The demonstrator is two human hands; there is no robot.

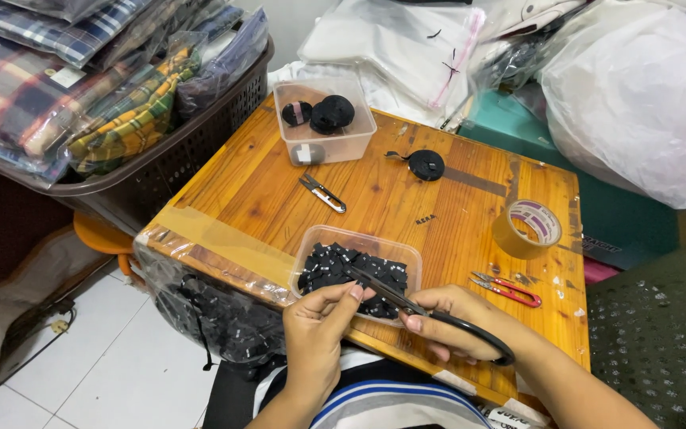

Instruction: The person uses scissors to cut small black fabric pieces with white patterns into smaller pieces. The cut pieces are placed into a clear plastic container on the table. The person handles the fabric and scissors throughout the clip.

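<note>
The black-handled scissors (422, 314) sit gripped in the right hand (458, 322), blades pointing left over the near clear tub (356, 270). The left hand (319, 318) pinches something small and dark at the blade tips; what exactly is too small to tell. That tub is already heaped with small black cut pieces, so much cutting looks done. Farther off, a black ribbon roll (425, 164) lies on the wooden table (263, 187), and more rolls wait in the far tub (323, 119).
</note>
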